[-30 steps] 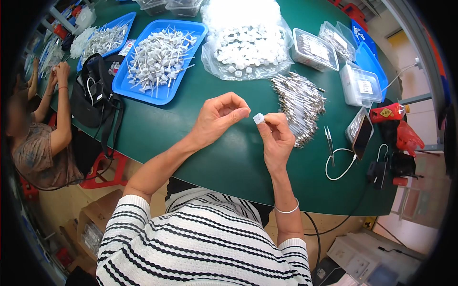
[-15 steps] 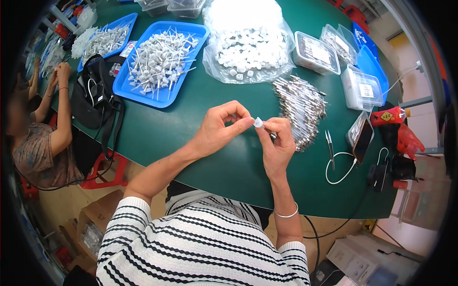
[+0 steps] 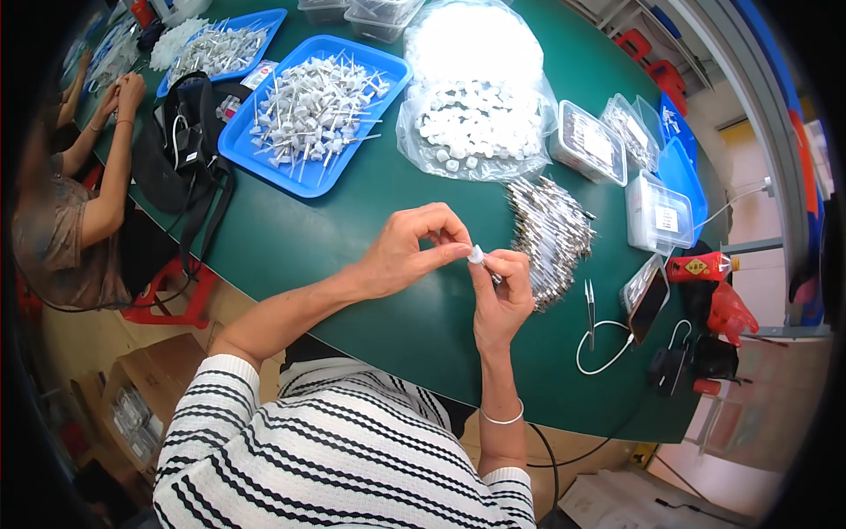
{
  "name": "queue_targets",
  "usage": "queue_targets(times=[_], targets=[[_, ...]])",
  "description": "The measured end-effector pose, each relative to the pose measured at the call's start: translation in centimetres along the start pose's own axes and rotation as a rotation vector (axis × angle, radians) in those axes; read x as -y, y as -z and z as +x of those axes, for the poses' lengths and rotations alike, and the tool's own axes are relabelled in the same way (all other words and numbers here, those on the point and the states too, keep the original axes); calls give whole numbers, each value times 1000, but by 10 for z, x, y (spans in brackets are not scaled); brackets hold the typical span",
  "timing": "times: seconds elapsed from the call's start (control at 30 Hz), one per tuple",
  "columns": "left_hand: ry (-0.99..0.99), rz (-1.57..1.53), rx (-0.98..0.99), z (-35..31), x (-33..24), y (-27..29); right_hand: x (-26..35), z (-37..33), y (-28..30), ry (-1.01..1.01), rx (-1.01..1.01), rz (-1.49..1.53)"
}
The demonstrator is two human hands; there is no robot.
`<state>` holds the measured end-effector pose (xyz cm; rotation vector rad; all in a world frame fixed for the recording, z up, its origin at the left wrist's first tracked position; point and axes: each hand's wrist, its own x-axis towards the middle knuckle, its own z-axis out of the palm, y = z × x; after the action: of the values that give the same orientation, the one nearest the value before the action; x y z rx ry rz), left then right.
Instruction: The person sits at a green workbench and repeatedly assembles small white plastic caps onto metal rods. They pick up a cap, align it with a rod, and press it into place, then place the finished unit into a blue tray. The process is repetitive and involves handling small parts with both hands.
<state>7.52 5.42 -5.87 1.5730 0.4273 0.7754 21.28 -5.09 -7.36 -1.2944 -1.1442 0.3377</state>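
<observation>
In front of me both hands meet over the green table. My right hand [image 3: 502, 304] pinches a small white plastic cap [image 3: 476, 255] between thumb and fingertips; whatever part lies deeper in the fingers is hidden. Beside the cap, my left hand [image 3: 407, 251] has its thumb and forefinger pressed together, the tips right at the cap's edge. Whether something tiny sits in that pinch I cannot make out. A heap of thin metal-ended rods [image 3: 551, 242] lies just beyond my right hand. Farther off, an open clear bag [image 3: 421, 159] holds many loose white caps.
A blue tray [image 3: 231, 141] of capped rods stands at far left, beside a black bag [image 3: 172, 159]. Clear plastic boxes [image 3: 656, 216] line the right side. Tweezers [image 3: 589, 304], a phone [image 3: 650, 304] and a white cable lie nearer. Another person sits at left.
The whole view has shifted and turned a little. My hands keep nearly the same pinch around the white cap, with the fingers only slightly rearranged.
</observation>
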Motion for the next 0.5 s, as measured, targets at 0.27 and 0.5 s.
queue_targets(times=[0.27,0.5], targets=[[394,-405,105,3,9,6,-5,-8,-1,-65,34,100],[210,-350,-41,3,-1,2,-3,-4,0,-207,16,372]])
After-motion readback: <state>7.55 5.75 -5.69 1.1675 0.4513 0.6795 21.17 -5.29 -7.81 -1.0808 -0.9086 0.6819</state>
